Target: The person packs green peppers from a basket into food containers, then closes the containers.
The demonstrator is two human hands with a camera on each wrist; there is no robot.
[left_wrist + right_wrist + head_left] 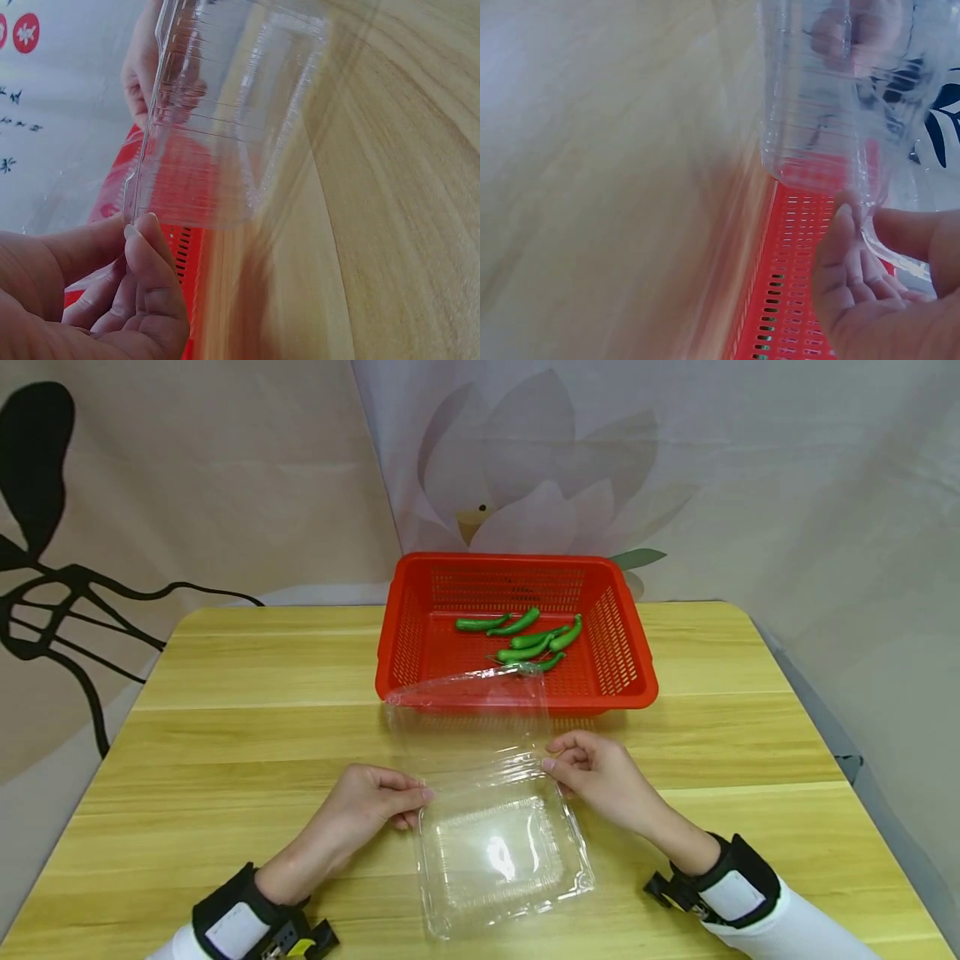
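A clear plastic clamshell container (495,843) lies with its lid (468,727) swung up and away, the lid's far edge in front of the red basket. My left hand (378,802) pinches the container's left rim near the hinge between thumb and fingertips, as the left wrist view also shows. On the opposite side my right hand (600,777) pinches the right rim near the hinge. Several green chili peppers (528,642) lie in the red basket (517,702), a few of them partly behind the lid's far edge.
The red basket stands at the back middle of the wooden table (247,735), close to the table's far edge. Behind it hangs a printed cloth backdrop (750,485) with a flower and dark branch pattern.
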